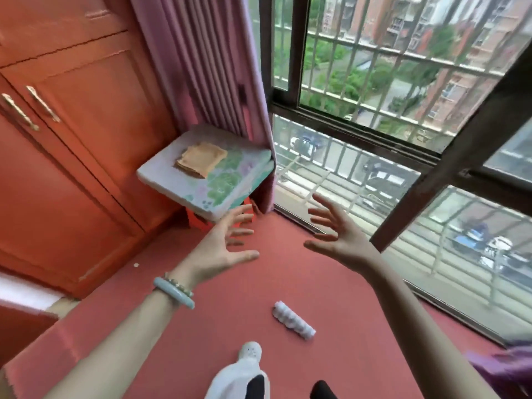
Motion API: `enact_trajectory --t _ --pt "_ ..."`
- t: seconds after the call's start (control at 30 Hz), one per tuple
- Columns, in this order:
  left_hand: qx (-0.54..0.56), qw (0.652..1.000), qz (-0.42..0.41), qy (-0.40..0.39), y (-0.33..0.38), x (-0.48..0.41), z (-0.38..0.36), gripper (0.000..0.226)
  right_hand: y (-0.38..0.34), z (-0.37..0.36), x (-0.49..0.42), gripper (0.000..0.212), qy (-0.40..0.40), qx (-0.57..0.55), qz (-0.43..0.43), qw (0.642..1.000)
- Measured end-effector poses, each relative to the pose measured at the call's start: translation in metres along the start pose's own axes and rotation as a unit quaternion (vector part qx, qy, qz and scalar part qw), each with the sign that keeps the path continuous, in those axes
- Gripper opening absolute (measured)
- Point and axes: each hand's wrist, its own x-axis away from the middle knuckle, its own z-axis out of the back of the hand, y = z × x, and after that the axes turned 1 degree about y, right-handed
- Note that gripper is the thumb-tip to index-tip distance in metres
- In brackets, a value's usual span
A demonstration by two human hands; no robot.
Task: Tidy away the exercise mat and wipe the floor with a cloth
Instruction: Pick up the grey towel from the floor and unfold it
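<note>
reaching with two empty hands toward the corner stack

reaching forward over the red floor, both arms stretch toward the corner where the orange-red wardrobe meets the window. the left hand is spread wide, fingers apart, holding nothing; its fingertips lie just below the near edge of the folded exercise mat, and whether they touch it cannot be told. a pale green bangle and a thin beaded bracelet sit on that wrist. the right hand is likewise splayed and empty, palm turned inward toward the left, hovering above the floor near the window sill.

the mat, pale with a green and pink pattern, sits folded flat and raised off the floor in the corner on something orange that is mostly hidden beneath it. a folded tan cloth lies on top of the mat, toward its far side. a pink curtain hangs down behind the mat, its hem falling just past the mat's right edge.

nearer the camera, a small white bumpy roller-shaped object lies on the floor between the two forearms, well apart from the mat. a white slipper-like foot covering shows at the bottom edge, and a purple fabric at the lower right.
</note>
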Motion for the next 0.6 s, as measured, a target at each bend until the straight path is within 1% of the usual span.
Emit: enact_trajectory --t 0.1,0.17,0.27,0.33,0.47,0.6 --pt "-0.005 0.997 -0.007 -0.072 -0.01 -0.047 0.012 0.083 0.011 0.004 -0.017 0.087 0.065 -0.022 -0.025 0.997" --pt "-0.001 0.994 -0.003 -0.105 -0.018 -0.073 0.016 0.083 0.017 0.006 -0.022 0.088 0.114 -0.036 -0.042 0.992" --pt "0.001 0.987 0.003 -0.162 -0.032 -0.105 0.009 0.081 0.03 0.007 -0.023 0.083 0.167 -0.034 -0.076 0.982" --pt "0.005 0.98 0.015 -0.197 -0.044 -0.12 -0.005 0.081 0.043 0.008 -0.02 0.074 0.194 -0.033 -0.108 0.974" --pt "0.012 0.974 0.052 -0.222 -0.077 -0.143 -0.033 0.076 0.081 0.006 -0.013 0.056 0.226 -0.035 -0.155 0.961" --pt "0.01 0.97 0.114 -0.215 -0.142 -0.159 -0.07 0.071 0.15 -0.004 -0.013 0.049 0.252 -0.045 -0.213 0.943"
